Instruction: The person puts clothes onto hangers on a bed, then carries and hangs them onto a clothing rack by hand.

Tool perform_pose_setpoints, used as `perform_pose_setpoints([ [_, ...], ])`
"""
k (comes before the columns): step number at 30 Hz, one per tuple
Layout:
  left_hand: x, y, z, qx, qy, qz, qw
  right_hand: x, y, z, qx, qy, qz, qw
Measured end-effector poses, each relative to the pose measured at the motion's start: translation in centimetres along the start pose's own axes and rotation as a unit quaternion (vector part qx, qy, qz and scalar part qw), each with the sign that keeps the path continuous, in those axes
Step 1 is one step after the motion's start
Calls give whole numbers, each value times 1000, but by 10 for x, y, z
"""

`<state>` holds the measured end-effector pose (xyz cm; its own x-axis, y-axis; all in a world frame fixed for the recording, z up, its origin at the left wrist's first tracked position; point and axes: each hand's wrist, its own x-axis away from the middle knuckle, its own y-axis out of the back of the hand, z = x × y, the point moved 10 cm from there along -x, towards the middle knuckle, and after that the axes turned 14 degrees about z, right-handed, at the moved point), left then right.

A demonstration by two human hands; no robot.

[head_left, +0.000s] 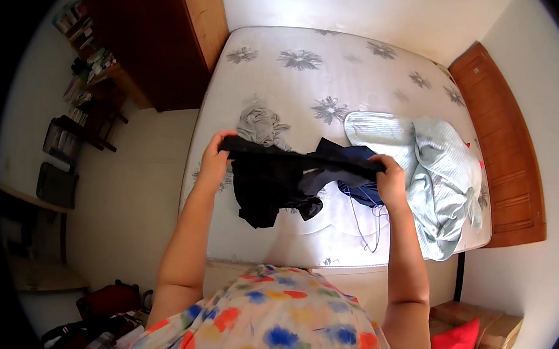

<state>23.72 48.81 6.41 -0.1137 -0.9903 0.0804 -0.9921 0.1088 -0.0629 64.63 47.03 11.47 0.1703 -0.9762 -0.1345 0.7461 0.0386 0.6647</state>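
Note:
A black garment (293, 157) is stretched sideways above the mattress, with its upper edge pulled into a long band. My left hand (218, 156) is closed around one end, and my right hand (391, 178) grips the other. Below it, more black cloth (262, 196) hangs or lies over the bed; I cannot tell whether it is all one piece. Partly behind the garment, close to my right hand, is a dark navy cloth (343, 149). A thin purple loop (368, 229), perhaps a wire hanger, lies beneath that hand. Beyond my left hand sits a crumpled grey cloth (261, 125).
The mattress (285, 87) has a grey flower print. A pale striped bedcover (442, 166) is bunched on its right, beside a wooden headboard (505, 138). A dark wardrobe (147, 29) stands back left. Cardboard boxes (505, 330) and a red item (456, 348) are low right.

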Motion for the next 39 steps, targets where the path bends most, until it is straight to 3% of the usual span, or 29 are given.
perform_pose_setpoints([
  [2,-2,-1,44,46,67,51,995,9,-11,-23,-36,-51,9,998],
  [6,17,-24,36,34,69,143,987,38,-24,-69,-199,-144,-13,969],
  [9,30,-37,69,43,195,182,963,66,-59,-107,-299,-190,50,934],
  [11,29,-34,106,45,225,186,955,89,-84,-135,-236,-251,123,931],
  [14,27,-45,116,60,227,182,955,115,-101,-153,-292,-298,142,898],
  [16,22,-56,111,67,228,186,953,124,-106,-155,-407,-292,153,852],
  [18,15,-64,108,49,239,191,951,123,-104,-148,-481,-278,178,812],
  [21,-4,-70,95,-75,230,181,953,96,-66,-134,-434,-163,161,871],
  [22,-12,-68,87,-96,225,145,959,84,-50,-112,-450,-148,173,864],
  [25,-30,-63,29,-210,128,44,968,47,-12,-76,-337,-22,228,913],
  [27,-34,-66,8,-180,111,22,977,28,14,-49,-249,6,214,945],
  [29,-32,-65,-10,-149,92,-4,985,13,37,-21,-68,84,179,978],
  [32,-23,-65,1,5,40,-30,999,-1,43,-22,-51,142,131,980],
  [34,-18,-59,23,106,-10,-48,993,-1,27,-33,-80,120,185,972],
  [35,-15,-53,36,102,6,-77,992,1,18,-40,-94,108,211,967],
  [38,-4,-53,62,53,71,-184,979,26,-25,-35,-115,190,350,910],
  [39,-7,-59,61,35,46,-174,983,37,-36,-24,-125,212,405,881],
])
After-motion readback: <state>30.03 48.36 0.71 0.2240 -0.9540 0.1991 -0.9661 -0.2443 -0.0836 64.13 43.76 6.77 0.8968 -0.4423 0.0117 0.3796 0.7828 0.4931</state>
